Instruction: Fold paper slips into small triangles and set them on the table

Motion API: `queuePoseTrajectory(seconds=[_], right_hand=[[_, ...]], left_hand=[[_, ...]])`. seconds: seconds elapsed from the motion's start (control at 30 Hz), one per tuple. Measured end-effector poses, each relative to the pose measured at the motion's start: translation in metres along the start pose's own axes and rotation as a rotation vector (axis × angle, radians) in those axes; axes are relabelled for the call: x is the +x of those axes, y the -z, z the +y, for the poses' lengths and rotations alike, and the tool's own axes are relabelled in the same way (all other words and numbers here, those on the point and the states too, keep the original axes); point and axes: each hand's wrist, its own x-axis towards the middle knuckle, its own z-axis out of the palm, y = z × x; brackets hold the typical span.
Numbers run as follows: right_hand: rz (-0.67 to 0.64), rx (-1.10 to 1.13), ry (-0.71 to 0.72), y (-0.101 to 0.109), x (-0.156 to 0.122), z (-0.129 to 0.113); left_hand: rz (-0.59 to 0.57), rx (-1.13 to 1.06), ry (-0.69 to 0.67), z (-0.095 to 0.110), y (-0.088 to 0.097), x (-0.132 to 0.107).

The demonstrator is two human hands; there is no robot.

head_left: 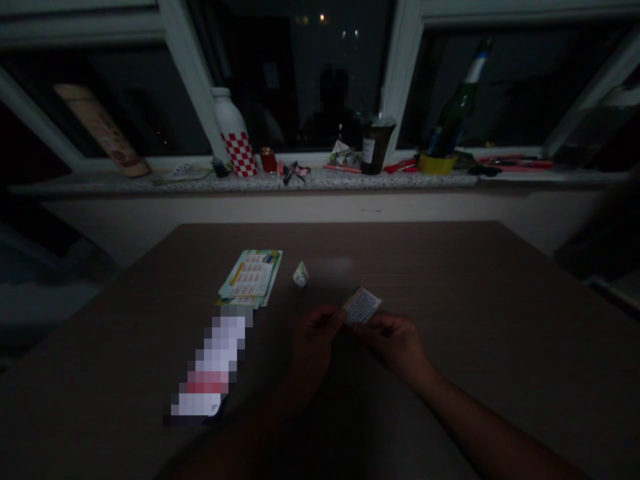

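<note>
Both my hands meet over the middle of a dark wooden table (475, 300). Between them is a small printed paper piece (362, 306), white with fine print and a coloured edge, tilted. My left hand (314, 348) pinches its left corner with fingers closed. My right hand (395, 343) grips its lower right side, fingers curled. A little beyond the hands lies a small folded paper scrap (301, 274). To the left lies a stack of green printed sheets (251, 278).
A long blurred-out object (210, 367) lies on the table at the left. The window sill (320, 180) behind holds a red-checked white bottle (234, 133), a dark cup (375, 143), a green glass bottle (457, 110), a cardboard tube (103, 130) and small clutter.
</note>
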Motion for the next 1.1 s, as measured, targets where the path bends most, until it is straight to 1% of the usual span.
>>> queuePoseTrajectory(seconds=[0.2, 0.37, 0.43, 0.53, 0.77, 1.0, 1.1], right_hand=[[-0.048, 0.011, 0.052, 0.004, -0.001, -0.002], [-0.089, -0.060, 0.118, 0.006, -0.002, -0.004], [-0.095, -0.082, 0.150, 0.007, -0.002, -0.005], [-0.091, -0.118, 0.166, 0.009, -0.002, -0.004], [-0.045, -0.211, 0.170, 0.011, -0.005, -0.004], [-0.048, -0.191, 0.194, 0.015, -0.002, 0.001], [-0.020, -0.201, 0.193, 0.017, -0.002, 0.003]], left_hand=[[-0.042, -0.029, -0.032, -0.009, 0.002, 0.003], [-0.100, -0.048, 0.010, -0.011, 0.004, 0.004], [-0.101, -0.042, 0.019, -0.011, 0.004, 0.003], [-0.085, -0.043, 0.023, -0.010, 0.003, 0.004], [-0.122, -0.083, 0.057, -0.007, 0.003, 0.004], [-0.114, -0.109, 0.098, -0.009, 0.005, 0.006], [-0.146, -0.112, 0.112, -0.013, 0.005, 0.007]])
